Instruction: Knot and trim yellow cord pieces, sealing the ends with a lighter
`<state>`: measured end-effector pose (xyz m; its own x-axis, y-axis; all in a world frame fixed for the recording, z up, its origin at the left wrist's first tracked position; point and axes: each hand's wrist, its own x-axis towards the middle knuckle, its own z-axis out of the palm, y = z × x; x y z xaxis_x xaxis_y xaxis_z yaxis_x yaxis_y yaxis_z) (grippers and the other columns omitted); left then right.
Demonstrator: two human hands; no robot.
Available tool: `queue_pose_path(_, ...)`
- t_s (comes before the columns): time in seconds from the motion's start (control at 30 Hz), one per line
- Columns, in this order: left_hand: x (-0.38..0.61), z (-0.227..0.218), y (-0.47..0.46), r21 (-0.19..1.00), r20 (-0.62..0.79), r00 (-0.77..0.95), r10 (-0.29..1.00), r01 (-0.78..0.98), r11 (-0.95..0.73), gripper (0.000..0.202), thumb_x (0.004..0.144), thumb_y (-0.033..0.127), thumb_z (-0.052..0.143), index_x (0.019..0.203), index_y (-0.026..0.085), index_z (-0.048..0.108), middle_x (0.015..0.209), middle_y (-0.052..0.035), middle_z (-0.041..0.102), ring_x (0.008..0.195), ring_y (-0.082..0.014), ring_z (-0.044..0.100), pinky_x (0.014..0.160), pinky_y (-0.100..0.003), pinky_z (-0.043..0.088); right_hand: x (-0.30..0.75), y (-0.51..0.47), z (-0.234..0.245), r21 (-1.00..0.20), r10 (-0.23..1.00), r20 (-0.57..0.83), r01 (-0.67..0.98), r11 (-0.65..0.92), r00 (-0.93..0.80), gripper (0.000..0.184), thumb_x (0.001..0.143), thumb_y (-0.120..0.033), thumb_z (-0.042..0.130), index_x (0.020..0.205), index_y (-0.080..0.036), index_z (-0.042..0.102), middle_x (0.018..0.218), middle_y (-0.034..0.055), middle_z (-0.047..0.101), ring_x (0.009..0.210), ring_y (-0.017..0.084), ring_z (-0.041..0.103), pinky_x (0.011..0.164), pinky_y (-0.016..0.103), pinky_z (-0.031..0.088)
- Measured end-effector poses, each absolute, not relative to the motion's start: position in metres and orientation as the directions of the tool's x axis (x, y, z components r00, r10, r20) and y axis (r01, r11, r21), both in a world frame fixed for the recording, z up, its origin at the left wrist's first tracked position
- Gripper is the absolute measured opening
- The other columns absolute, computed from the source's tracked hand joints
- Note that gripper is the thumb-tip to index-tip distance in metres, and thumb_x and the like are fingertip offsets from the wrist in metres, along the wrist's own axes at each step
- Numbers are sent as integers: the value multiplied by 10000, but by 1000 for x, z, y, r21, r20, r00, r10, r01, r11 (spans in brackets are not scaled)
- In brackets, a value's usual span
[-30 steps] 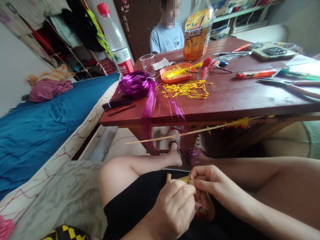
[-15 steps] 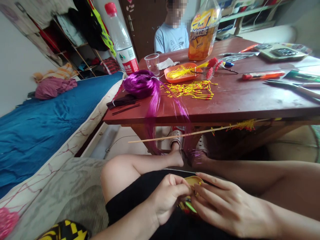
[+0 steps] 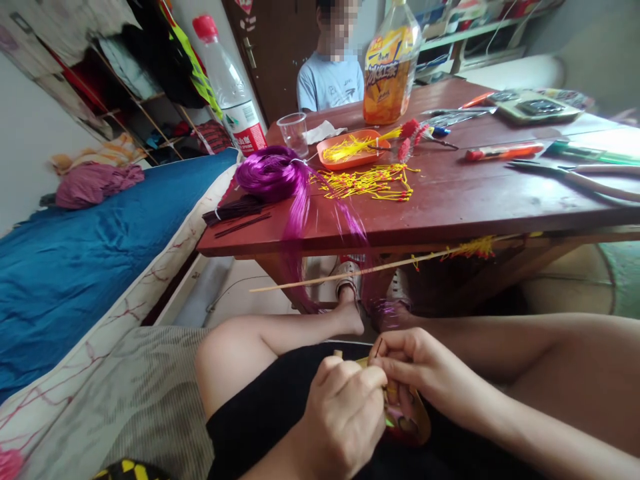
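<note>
My left hand [image 3: 345, 407] is closed in a fist over my lap, and the tip of a pale stick [image 3: 339, 353] pokes out above its knuckles. Against it, my right hand [image 3: 417, 357] pinches a thin dark strand [image 3: 379, 347] between thumb and finger. What lies between the touching fingers is mostly hidden. Beneath both hands a small yellowish tray [image 3: 425, 430] with a colourful pattern rests on the black cloth over my lap. Past my knees, a long thin stick [image 3: 310, 283] with yellow, red-tipped strands at its far end hangs just below the table edge.
The red-brown table [image 3: 440, 213] holds a purple fibre bundle [image 3: 270, 175], dark strips [image 3: 235, 210], yellow strands [image 3: 370, 183], an orange tray [image 3: 330, 160], pliers [image 3: 570, 175] and two bottles, one of tea [image 3: 387, 73]. A person [image 3: 330, 83] sits behind it. A blue-covered bed [image 3: 100, 260] stands left.
My left hand has rolled over, now knuckles up in a fist. My right hand has gone from spread fingers to a pinch, with a dark strand showing. The view has shifted slightly.
</note>
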<state>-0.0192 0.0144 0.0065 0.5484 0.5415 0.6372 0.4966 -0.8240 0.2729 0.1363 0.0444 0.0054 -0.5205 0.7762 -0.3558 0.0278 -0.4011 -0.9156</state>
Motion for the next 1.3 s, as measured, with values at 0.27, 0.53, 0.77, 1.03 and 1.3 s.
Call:
queue_pose_path(0.27,-14,28,26,943,-115,315,942,333,3,111,688,98,530,589,140,554,629,-20,597,590,-125,482,568,-244,352,152,35,26,-783,759,269,324,531,-593,167,872,-165,390,939,-152,542,699,44,665,620,165,638,638,291,535)
queue_pose_path(0.53,-5,21,30,588,-678,368,636,-248,770,134,508,180,658,497,134,533,454,51,439,450,-56,376,497,-183,305,167,31,21,-104,310,548,304,947,-777,356,901,-83,273,975,-117,619,757,79,700,688,178,659,914,365,467)
queue_pose_path(0.77,-9,27,17,818,237,294,926,454,-354,152,741,104,536,606,154,585,767,-47,537,711,-153,505,636,-265,404,148,38,23,-945,876,-53,308,112,-480,249,883,-340,441,727,-196,570,603,-3,607,527,131,573,472,219,437)
queue_pose_path(1.03,-18,16,20,271,638,576,510,452,-850,145,725,35,491,674,122,596,738,-53,674,621,-143,492,610,-304,338,141,42,14,-869,716,-417,15,-494,-561,376,738,-558,526,697,-187,481,438,-21,570,302,98,477,300,182,328)
queue_pose_path(1.3,-4,32,29,602,-692,389,609,-155,783,67,476,145,609,464,136,544,447,38,469,451,-62,382,489,-195,279,168,29,48,-136,301,547,271,953,-782,312,840,-48,346,959,-170,607,718,65,729,613,183,680,842,346,519)
